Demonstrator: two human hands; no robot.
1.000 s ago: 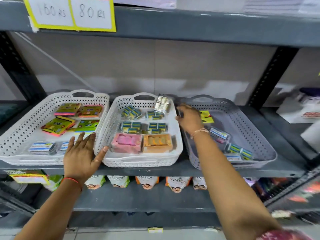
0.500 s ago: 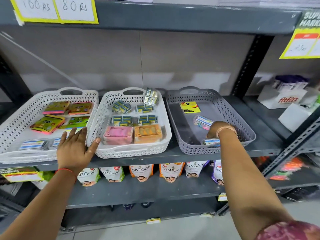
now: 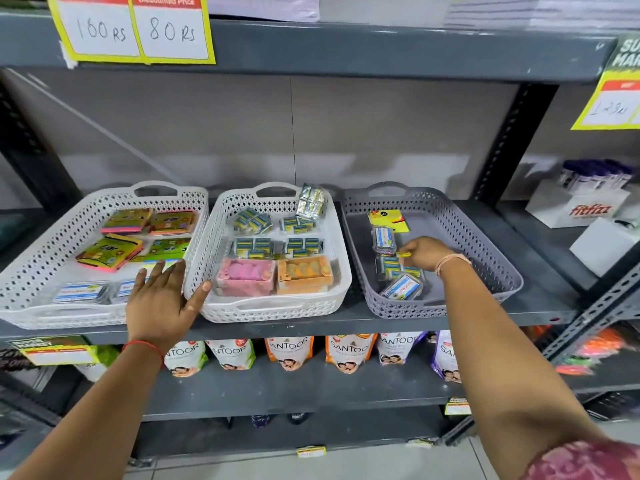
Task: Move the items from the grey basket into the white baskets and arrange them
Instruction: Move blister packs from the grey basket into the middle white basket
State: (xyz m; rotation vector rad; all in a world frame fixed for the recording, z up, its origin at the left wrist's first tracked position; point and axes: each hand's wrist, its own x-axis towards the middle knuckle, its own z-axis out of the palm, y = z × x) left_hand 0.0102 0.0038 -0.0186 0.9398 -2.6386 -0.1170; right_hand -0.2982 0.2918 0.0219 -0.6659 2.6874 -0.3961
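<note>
The grey basket [image 3: 485,237] stands on the right of the shelf. It holds a yellow pack [image 3: 388,219], two clear boxes [image 3: 383,239] [image 3: 401,288] and a blue-and-yellow pack [image 3: 389,266]. My right hand [image 3: 427,253] is inside it, fingers curled and pinching a small yellow item [image 3: 402,254] above the blue-and-yellow pack. My left hand [image 3: 161,299] lies flat with fingers spread across the front rims of the left white basket [image 3: 34,265] and the middle white basket [image 3: 270,308]. Both white baskets hold rows of items.
A silver pack [image 3: 311,200] leans in the middle basket's back right corner. Soap pouches [image 3: 287,351] line the shelf below. White boxes [image 3: 575,209] sit on the neighbouring shelf to the right. A dark upright post [image 3: 502,143] stands behind the grey basket.
My right hand has gone from the grey basket's front edge to its middle and now pinches a small yellow item. My left hand has stayed on the white baskets' rims.
</note>
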